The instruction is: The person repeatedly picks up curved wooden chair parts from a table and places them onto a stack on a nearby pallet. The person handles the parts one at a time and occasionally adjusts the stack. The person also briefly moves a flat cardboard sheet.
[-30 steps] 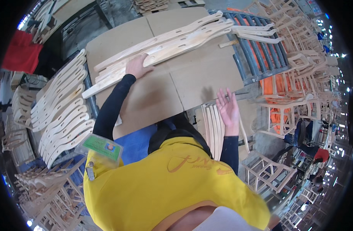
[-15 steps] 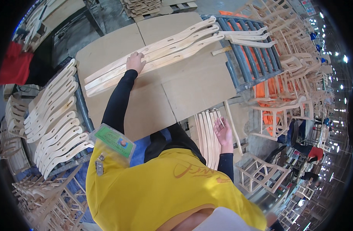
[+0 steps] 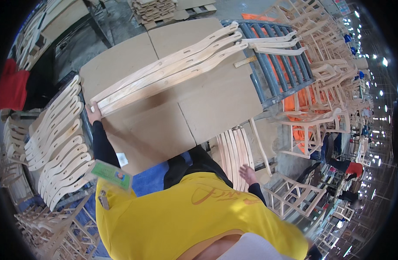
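Observation:
Three long, pale wooden chair legs (image 3: 164, 69), slotted and curved at their far ends, lie side by side across a cardboard-covered table (image 3: 220, 99). At their near-left ends is my left hand (image 3: 94, 114), thumb against the wood and fingers round the ends; part of its grip is hidden. My right hand (image 3: 248, 174) hangs low at the right, fingers stretched out and apart, with nothing visible in them. It is beside a stack of narrow wooden pieces (image 3: 233, 151) below the table's edge.
Rows of similar curved legs (image 3: 60, 143) stand at the left. A roller conveyor (image 3: 272, 60) with several wooden pieces adjoins the table's far right. Chair frames (image 3: 320, 117) crowd the right side. A person in red (image 3: 12, 84) is at the far left.
My left hand has slid from the middle of the chair legs to their near-left ends. My right hand has moved down and turned over. A white label on the cardboard has come into view.

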A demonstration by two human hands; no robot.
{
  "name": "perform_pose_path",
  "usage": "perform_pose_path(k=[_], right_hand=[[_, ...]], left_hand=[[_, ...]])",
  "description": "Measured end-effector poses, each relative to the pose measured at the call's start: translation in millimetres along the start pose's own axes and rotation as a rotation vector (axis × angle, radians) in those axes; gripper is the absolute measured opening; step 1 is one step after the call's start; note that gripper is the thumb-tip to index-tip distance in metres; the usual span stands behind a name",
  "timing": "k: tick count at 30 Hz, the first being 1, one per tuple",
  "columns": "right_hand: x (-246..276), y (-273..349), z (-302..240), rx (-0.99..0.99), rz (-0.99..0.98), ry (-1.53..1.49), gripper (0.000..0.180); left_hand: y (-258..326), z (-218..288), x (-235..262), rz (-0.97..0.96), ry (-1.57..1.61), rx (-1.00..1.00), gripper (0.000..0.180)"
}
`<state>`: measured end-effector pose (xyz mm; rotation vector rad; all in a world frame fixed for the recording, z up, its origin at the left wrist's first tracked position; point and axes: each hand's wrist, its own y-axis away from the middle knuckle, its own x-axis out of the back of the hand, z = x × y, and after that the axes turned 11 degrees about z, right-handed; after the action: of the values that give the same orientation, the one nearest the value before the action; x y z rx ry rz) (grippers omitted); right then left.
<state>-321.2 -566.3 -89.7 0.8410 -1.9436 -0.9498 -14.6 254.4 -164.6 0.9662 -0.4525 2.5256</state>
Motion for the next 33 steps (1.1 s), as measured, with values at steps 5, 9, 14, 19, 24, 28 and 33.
perform_pose_path(k=[5,9,14,19,24,28,33], right_hand=[[-1.6,9.3,3.6,0.007,0.06,0.325,0.043],[-13.4,-2.1,-6.8,0.092,0.02,0.327,0.04],[-84.2,-33.9,-87.8,0.397,-0.052,0.497,0.04],[-132.4,-61.4,-157.1,1.013,0.126,0.604,0.037],[-161.8,-44.5,-245.0,1.107,0.197,0.688,0.047],[-155.8,-92.7,-281.5,1.349,0.548,0.756,0.059],[-166.3,-140.1,-309.3,1.451,0.567,0.733,0.066]], left_hand=[[-10.7,-13.3,-2.3,-0.084,-0.021,0.019,0.078],[8.1,12.6,-15.4,-0.173,0.108,0.052,0.071],[-7.9,1.1,-4.7,-0.342,0.2,0.014,0.077],[30.9,83.7,-9.0,0.078,-0.345,-0.447,0.083],[67.2,172.0,-28.3,0.02,-0.12,-0.814,0.08],[155.5,312.6,-70.0,-0.218,-0.037,-1.054,0.077],[260.3,466.1,-161.0,-0.512,0.037,-1.366,0.076]])
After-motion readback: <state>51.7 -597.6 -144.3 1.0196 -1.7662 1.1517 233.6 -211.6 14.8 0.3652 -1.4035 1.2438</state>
